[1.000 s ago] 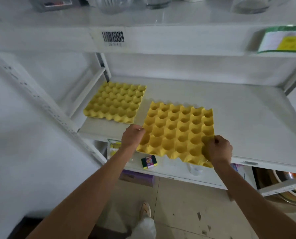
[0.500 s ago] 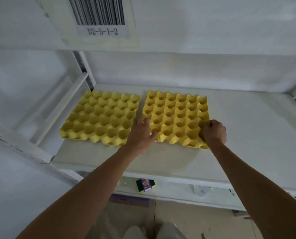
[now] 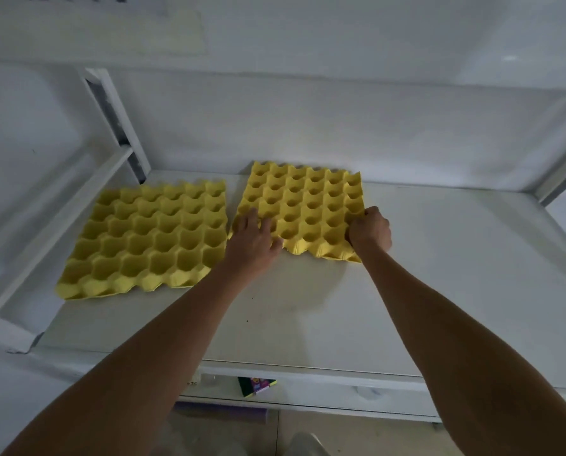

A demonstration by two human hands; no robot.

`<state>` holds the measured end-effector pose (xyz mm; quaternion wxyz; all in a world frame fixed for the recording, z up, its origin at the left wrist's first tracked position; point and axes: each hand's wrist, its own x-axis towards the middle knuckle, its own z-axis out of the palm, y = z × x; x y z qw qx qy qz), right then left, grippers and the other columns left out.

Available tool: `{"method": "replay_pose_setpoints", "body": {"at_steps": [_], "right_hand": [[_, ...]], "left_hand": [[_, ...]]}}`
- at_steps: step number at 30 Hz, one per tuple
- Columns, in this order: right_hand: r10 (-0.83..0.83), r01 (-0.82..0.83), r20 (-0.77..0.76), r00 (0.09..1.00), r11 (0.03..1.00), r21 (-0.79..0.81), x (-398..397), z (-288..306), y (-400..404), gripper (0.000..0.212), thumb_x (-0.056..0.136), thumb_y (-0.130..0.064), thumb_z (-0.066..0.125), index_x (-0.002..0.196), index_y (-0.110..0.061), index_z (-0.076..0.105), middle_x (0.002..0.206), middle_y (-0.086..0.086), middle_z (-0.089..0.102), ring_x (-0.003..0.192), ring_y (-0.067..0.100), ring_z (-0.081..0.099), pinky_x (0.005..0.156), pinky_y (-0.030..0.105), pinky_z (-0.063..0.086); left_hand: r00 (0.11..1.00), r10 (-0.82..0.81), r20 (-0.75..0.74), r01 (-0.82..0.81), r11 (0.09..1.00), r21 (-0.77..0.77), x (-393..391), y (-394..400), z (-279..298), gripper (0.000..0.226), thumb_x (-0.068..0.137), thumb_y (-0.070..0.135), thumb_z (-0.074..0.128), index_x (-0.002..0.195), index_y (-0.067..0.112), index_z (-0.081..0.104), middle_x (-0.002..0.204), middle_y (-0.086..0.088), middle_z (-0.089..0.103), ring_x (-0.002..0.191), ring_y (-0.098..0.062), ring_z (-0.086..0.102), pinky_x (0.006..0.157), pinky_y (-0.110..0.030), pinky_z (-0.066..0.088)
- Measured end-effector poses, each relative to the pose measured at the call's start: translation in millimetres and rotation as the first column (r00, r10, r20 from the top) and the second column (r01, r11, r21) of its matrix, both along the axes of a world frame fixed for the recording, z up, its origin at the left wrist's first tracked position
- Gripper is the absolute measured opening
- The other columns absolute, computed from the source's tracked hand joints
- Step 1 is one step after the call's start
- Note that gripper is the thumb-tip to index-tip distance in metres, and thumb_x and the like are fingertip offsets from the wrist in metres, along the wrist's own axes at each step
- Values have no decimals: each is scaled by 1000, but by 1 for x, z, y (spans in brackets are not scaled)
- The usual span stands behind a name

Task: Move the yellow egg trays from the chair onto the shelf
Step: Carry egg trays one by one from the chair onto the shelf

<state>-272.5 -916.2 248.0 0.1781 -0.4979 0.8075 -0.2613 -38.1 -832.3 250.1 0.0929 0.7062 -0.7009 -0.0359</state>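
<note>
Arms reach forward over the shelf (image 3: 439,291). Left hand (image 3: 252,240) lies flat with spread fingers on the near left corner of the right egg tray (image 3: 303,209); right hand (image 3: 369,232) is curled closed around its near right corner. This tray lies flat, slightly turned, just beside the left egg tray (image 3: 150,240).

Light: dim, soft and bluish, no glare.
Shadows: faint, under both forearms on the shelf (image 3: 439,274).
Focus: slightly soft throughout.
Distortion: wide-angle bending of the shelf's edges near the picture corners.
</note>
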Motion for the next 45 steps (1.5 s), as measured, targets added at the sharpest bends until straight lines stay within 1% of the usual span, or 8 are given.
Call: {"method": "replay_pose_setpoints", "body": {"at_steps": [4, 8, 12, 24, 27, 32, 36, 45], "right_hand": [[3, -3, -25, 1000, 1000, -11, -7, -4, -10, 25, 99, -19, 45, 117, -16, 62, 112, 9, 69, 89, 28, 60, 71, 37, 46], [33, -33, 3, 999, 999, -24, -15, -9, -11, 33, 97, -18, 46, 126, -21, 62, 118, 9, 68, 103, 33, 65, 72, 36, 45], [26, -27, -40, 999, 999, -25, -14, -8, -7, 34, 99, -21, 41, 126, -25, 61, 118, 9, 69, 104, 34, 65, 72, 36, 43], [66, -65, -127, 990, 998, 9, -3, -4, -12, 29, 105, -28, 35, 125, -21, 55, 111, 12, 69, 90, 33, 62, 69, 36, 43], [51, -47, -120, 992, 998, 35, 3, -4, -14, 25, 104, -22, 33, 119, -19, 53, 107, 11, 67, 82, 29, 54, 68, 37, 42], [102, -94, -138, 985, 994, 63, 6, -1, -12, 24, 102, -19, 40, 124, -17, 51, 108, 13, 67, 83, 29, 53, 69, 38, 44], [139, -132, -100, 985, 988, 79, 7, 5, -12, 29, 100, -20, 41, 128, -18, 49, 114, 13, 66, 97, 34, 62, 73, 40, 48], [274, -252, -102, 956, 949, 191, 2, 15, -17, 36, 102, -33, 44, 131, -13, 40, 122, 19, 63, 107, 41, 61, 78, 45, 48]], "left_hand": [[997, 16, 73, -13, 999, -47, -3, -5, 1, 53, 98, 44, 44, 138, 11, 50, 152, -18, 38, 135, -36, 42, 108, -43, 37], [973, 181, 141, -144, 960, -239, 34, -2, 12, 46, 93, 41, 48, 124, 9, 60, 138, -19, 54, 123, -41, 52, 102, -50, 40], [939, 335, 79, -328, 941, -83, 80, 9, 9, 44, 95, 38, 50, 125, 7, 57, 138, -18, 53, 129, -44, 45, 105, -55, 39], [977, 74, 202, -53, 993, -104, 104, 28, -10, 58, 106, 44, 14, 134, 14, 55, 157, -10, 41, 142, -32, 39, 113, -47, 31], [986, 138, 98, -123, 981, -148, 102, 23, -8, 46, 105, 43, 32, 127, 13, 60, 154, -11, 45, 130, -36, 49, 110, -48, 35], [982, 46, 182, -28, 994, -101, 118, 22, -11, 58, 104, 45, 15, 129, 13, 56, 156, -11, 41, 143, -30, 38, 113, -47, 31], [989, 119, 87, -101, 977, -188, 119, 21, -14, 41, 103, 39, 39, 127, 14, 62, 152, -10, 48, 140, -33, 42, 113, -48, 34], [990, 135, 42, -124, 972, -201, 122, 16, -18, 37, 101, 37, 43, 123, 15, 64, 148, -6, 52, 141, -32, 40, 110, -50, 36]]}}
